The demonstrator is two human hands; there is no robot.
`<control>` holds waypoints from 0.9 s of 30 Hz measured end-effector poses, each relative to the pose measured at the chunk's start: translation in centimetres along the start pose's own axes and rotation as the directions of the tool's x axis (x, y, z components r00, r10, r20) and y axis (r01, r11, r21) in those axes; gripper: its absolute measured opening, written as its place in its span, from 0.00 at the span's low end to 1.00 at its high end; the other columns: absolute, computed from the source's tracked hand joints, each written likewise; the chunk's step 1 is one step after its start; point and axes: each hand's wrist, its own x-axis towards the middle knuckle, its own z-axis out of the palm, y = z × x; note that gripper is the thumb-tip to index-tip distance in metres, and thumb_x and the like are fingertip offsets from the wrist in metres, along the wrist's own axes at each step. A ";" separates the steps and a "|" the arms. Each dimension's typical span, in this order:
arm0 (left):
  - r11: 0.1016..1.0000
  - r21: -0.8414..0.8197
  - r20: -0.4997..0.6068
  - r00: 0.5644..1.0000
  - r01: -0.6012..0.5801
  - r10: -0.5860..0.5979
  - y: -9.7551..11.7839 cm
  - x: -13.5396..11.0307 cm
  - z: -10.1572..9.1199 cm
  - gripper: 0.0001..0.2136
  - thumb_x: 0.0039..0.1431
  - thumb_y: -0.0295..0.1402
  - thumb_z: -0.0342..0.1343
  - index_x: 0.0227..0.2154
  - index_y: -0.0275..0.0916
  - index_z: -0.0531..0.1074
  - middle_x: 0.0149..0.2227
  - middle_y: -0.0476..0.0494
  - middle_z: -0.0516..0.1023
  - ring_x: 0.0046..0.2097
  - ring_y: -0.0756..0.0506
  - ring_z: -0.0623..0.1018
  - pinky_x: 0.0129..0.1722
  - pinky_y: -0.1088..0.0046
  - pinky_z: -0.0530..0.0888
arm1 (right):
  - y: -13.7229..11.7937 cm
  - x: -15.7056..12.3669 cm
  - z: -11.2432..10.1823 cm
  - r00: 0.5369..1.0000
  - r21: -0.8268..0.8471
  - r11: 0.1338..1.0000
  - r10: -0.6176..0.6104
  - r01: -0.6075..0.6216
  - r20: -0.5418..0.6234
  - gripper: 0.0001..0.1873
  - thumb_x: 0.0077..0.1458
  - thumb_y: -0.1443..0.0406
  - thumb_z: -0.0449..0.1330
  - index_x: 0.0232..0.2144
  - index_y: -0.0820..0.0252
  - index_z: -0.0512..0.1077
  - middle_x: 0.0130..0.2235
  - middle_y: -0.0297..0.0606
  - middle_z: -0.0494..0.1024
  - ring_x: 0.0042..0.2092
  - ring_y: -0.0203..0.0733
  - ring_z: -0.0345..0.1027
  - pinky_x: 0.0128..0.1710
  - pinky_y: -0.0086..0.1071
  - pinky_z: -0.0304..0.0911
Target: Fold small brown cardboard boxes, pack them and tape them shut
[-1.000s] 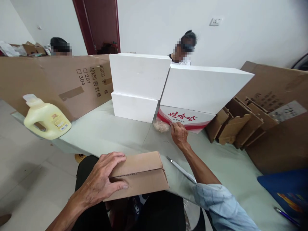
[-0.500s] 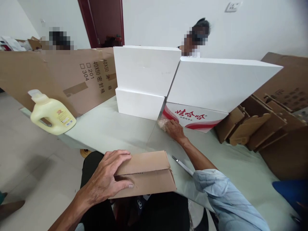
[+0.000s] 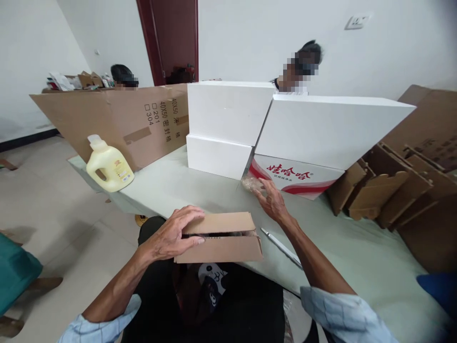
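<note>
A small brown cardboard box [image 3: 223,250] sits at the table's near edge, a dark gap showing between its top flaps. My left hand [image 3: 174,233] grips its left end, with the thumb along the near side and the fingers over the far flap. My right hand [image 3: 273,200] reaches toward the far boxes, fingers apart, the tips right beside a clear, shiny bundle [image 3: 252,184] that looks like plastic or a tape roll. Whether they touch is hard to see. Between box and right forearm lies a slim white-handled knife [image 3: 280,245].
White boxes [image 3: 228,109] stand stacked at the back, above a red-and-white printed carton [image 3: 296,176]. A yellow jug [image 3: 110,166] stands at the left edge by a large carton [image 3: 143,124]. Folded cardboard [image 3: 374,190] leans at right. Two people are behind the boxes.
The view has shifted, so the scene sits further right. My right hand has drawn back slightly from the clear bundle, its fingers loosened. The gap in the small box's top looks wider.
</note>
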 end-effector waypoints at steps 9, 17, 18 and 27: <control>0.996 -0.071 -0.004 0.999 -0.054 0.054 -0.9 0.6 -0.2 0.15 0.68 0.35 0.60 0.56 0.42 0.76 0.59 0.37 0.79 0.60 0.37 0.78 0.63 0.58 0.73 | -10.2 -10.2 -5.9 0.968 0.509 0.833 -0.250 0.217 -0.004 0.24 0.71 0.48 0.63 0.63 0.49 0.76 0.61 0.45 0.76 0.59 0.54 0.74 0.58 0.46 0.73; 0.982 0.080 -0.144 0.973 -0.169 0.179 -1.5 -0.5 0.8 0.11 0.67 0.32 0.62 0.51 0.43 0.80 0.55 0.38 0.83 0.57 0.38 0.81 0.59 0.58 0.75 | -9.7 -12.0 -4.7 0.953 0.496 0.821 -0.297 0.283 -0.052 0.22 0.69 0.54 0.65 0.62 0.49 0.74 0.64 0.46 0.74 0.63 0.55 0.72 0.59 0.47 0.73; 0.977 0.115 -0.161 0.967 -0.180 0.197 -1.5 -0.7 1.0 0.11 0.68 0.32 0.62 0.51 0.43 0.80 0.54 0.38 0.83 0.56 0.38 0.82 0.59 0.58 0.75 | -9.8 -12.3 -4.5 0.953 0.495 0.821 -0.298 0.285 -0.054 0.22 0.69 0.55 0.65 0.63 0.48 0.74 0.65 0.46 0.73 0.63 0.55 0.72 0.57 0.46 0.73; 0.963 0.109 -0.304 0.914 -0.246 0.268 -1.1 -2.0 3.1 0.13 0.74 0.40 0.57 0.47 0.43 0.86 0.49 0.37 0.86 0.51 0.40 0.84 0.55 0.60 0.79 | -10.7 -14.3 -2.7 0.936 0.455 0.818 -0.312 0.351 -0.162 0.24 0.67 0.61 0.62 0.64 0.50 0.71 0.65 0.48 0.72 0.66 0.55 0.69 0.61 0.50 0.72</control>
